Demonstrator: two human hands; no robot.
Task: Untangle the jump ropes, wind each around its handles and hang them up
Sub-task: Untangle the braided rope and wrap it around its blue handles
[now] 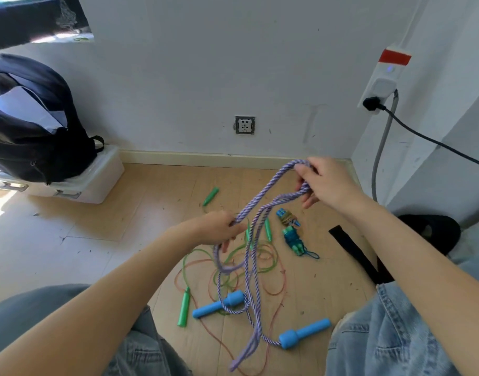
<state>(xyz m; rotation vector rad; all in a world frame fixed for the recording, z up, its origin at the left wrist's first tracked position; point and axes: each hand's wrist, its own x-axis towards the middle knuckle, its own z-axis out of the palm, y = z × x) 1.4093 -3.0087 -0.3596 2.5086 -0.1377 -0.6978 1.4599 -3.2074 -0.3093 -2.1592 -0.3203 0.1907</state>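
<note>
Head cam looks down at a wooden plank floor (pixel 102 240) with the person's jeans-covered knees at both bottom corners. Both hands hold the same purple-and-white twisted cord jump rope (pixel 262 210). The right hand (pixel 325 183), up around 1 o'clock from centre, has its fingers curled round a bunched loop of the cord, which sticks out past the knuckles toward the wall. The left hand (pixel 219 226), near the middle, pinches several strands of it, fingers closed on the rope. Between the hands the cord runs on a diagonal, low-left to high-right.

From the left hand the strands hang down toward 6 o'clock, ending at two light blue plastic handles lying on the floor. The nearer blue handle (pixel 304 333) points its thin end toward 2 o'clock, and the other blue handle (pixel 219 303) lies much the same, long axis roughly 8-to-2.

Under the hanging cord sits a messy pile of thin green and reddish-orange ropes (pixel 260 264); which strand belongs to which is honestly hard to tell. A green plastic handle (pixel 184 308) stands nearly 6-to-12, another green handle (pixel 211 196) lies up at 11 o'clock from the pile. A small blue-green bundled rope (pixel 291 232) lies right of the pile, details blurry.
</note>
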